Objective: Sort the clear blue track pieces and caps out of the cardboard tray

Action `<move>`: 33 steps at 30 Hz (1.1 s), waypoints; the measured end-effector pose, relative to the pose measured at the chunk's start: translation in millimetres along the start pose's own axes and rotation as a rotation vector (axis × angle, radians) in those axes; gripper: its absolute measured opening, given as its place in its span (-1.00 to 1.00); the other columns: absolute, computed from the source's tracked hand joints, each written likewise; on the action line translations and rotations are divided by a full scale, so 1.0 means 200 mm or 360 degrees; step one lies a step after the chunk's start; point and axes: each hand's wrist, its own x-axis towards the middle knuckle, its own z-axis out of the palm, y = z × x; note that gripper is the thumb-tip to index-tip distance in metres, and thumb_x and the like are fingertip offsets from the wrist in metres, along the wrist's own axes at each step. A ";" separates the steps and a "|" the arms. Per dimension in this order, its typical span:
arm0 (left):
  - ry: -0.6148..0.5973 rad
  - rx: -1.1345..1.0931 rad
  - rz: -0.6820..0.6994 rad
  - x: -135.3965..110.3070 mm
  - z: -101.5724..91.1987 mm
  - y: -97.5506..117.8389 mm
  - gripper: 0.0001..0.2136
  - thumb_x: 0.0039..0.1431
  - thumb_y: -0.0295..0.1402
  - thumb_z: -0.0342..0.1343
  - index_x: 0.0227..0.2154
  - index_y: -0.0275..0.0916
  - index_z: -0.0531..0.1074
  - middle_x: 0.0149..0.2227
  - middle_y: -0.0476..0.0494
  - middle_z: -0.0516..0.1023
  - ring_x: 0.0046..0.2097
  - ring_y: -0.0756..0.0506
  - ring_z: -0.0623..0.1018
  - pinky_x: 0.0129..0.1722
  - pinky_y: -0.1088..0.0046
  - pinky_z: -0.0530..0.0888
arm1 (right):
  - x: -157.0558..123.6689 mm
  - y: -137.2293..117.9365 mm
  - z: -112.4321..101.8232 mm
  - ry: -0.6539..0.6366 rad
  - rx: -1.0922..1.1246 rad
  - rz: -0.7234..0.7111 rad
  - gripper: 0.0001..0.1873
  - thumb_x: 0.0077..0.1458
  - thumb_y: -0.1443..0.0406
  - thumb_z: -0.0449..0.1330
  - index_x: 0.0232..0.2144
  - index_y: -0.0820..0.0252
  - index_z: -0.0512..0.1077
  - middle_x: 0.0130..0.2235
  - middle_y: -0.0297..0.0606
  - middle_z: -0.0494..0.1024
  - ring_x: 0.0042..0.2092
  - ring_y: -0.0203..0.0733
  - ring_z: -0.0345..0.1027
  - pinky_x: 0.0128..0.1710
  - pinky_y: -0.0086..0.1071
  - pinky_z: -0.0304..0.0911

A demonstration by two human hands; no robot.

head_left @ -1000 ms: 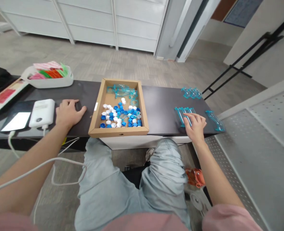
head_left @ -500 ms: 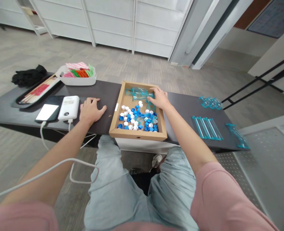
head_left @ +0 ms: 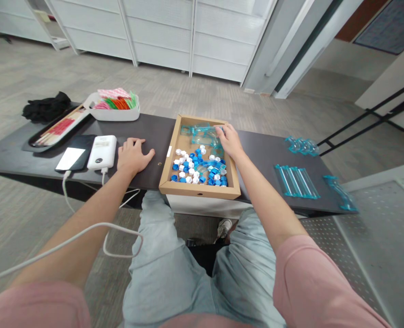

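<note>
My left hand [head_left: 134,156] lies flat on the dark tabletop, fingers spread, between a white power bank and the cardboard box. My right hand [head_left: 230,140] reaches over the right wall of the cardboard tray box [head_left: 166,178]. Its fingers are closed on the right end of a translucent teal plastic piece [head_left: 204,135] in the back part of the box; the exact grip is partly hidden. Other teal pieces lie beside it. In the front part, many small blue and white hexagonal plastic pieces [head_left: 191,166] are scattered, with another teal piece among them.
Right of the box are a row of teal tubes [head_left: 297,181], wavy teal pieces [head_left: 302,146] and another teal piece [head_left: 340,193]. To the left stand the power bank [head_left: 102,152], a dark phone [head_left: 75,153], a black tray [head_left: 60,127] and a white basket [head_left: 116,114]. A white cable [head_left: 65,246] crosses my left forearm.
My right hand has shifted slightly right, and the teal piece at its fingers has turned and moved a little. My left hand stays on the tabletop. The view has shifted slightly.
</note>
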 end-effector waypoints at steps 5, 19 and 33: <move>-0.0020 0.0021 -0.0009 0.00 0.00 0.00 -0.31 0.43 0.05 0.06 0.45 -0.25 0.53 0.47 -0.58 0.47 0.49 -0.60 0.45 0.52 -0.22 0.37 | 0.00 0.01 0.01 -0.0032 0.0153 0.0008 -0.30 0.64 -0.25 0.02 0.29 0.04 0.67 0.21 -0.04 0.58 -0.02 0.00 0.69 0.23 -0.02 0.61; -0.0034 0.0011 -0.0011 -0.01 -0.02 0.01 -0.30 0.44 0.05 0.05 0.48 -0.22 0.51 0.50 -0.55 0.44 0.52 -0.57 0.41 0.54 -0.15 0.33 | -0.04 -0.17 -0.05 -0.0304 -0.0513 0.0006 -0.44 0.55 0.31 0.05 0.40 -0.14 0.61 0.63 -0.11 0.32 0.24 0.23 0.64 0.32 0.24 0.57; -0.0043 0.0010 -0.0014 0.00 -0.02 0.01 -0.31 0.45 0.04 0.05 0.47 -0.24 0.50 0.51 -0.57 0.44 0.53 -0.57 0.41 0.55 -0.18 0.32 | -0.01 -0.11 -0.01 -0.0601 -0.0602 -0.0138 -0.41 0.29 0.17 0.49 0.31 0.20 0.67 0.63 0.16 0.21 0.48 0.43 0.45 0.59 0.27 0.32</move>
